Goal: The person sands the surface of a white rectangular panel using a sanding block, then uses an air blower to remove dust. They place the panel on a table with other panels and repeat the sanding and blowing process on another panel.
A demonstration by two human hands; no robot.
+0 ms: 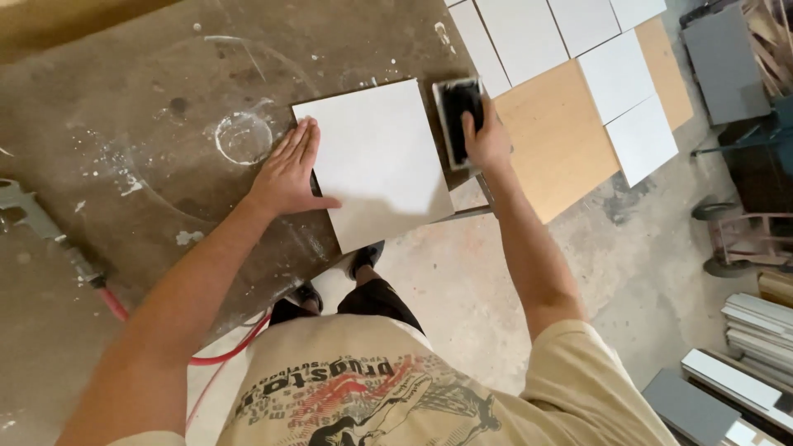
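While the person leans over it, a stained brown workbench (165, 74) fills the upper left of the frame, marked with white splashes and a pale ring (244, 137). Bare concrete floor (462, 281) shows below it at the centre. At the upper right, a tan board (553, 140) carries several white tiles (615, 74) laid side by side. Grey and white panels (735, 372) are stacked at the lower right, and a red hose (116, 306) trails along the left edge of the bench.

No bins or boxes can be made out clearly.

A white square panel (376, 161) lies flat at the bench's edge, near the middle of the frame. Pressed flat with fingers together, the left hand (289, 169) rests on the panel's left edge. Just beyond the panel's right edge, the right hand (487, 140) is closed on a black sanding block (458, 111).
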